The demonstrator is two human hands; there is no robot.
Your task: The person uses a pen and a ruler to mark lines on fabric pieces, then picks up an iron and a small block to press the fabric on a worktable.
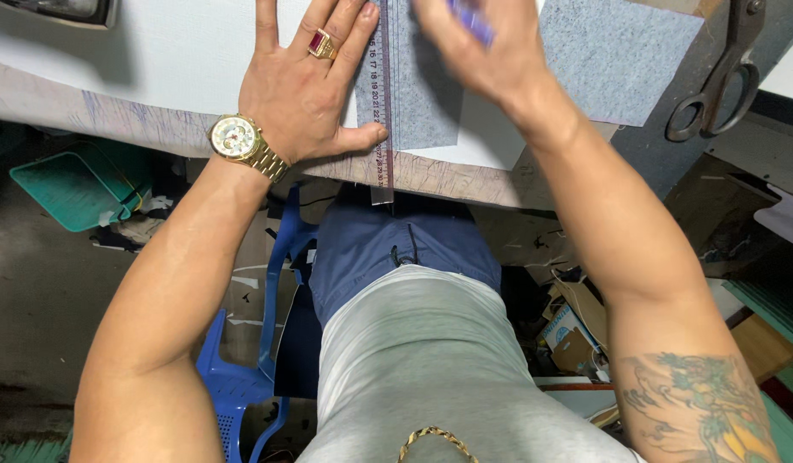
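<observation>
Left hand (306, 81) lay flat, fingers spread, pressing a clear plastic ruler (380, 111) onto grey felt-like fabric (431, 94) at the table (156, 60) edge. Right hand (486, 47), blurred, gripped a small purple marker (472, 19) over the fabric. Metal scissors (722, 73) lay well apart.

Single view, from the head, aimed steeply down past the chest and lap to the table (156, 60) edge at the top of the frame. Close in: forearms filling both sides, left hand (306, 81) and right hand (482, 47) cut off by the upper border. Floor and a blue chair (234, 377) visible far below, beneath the table.
</observation>
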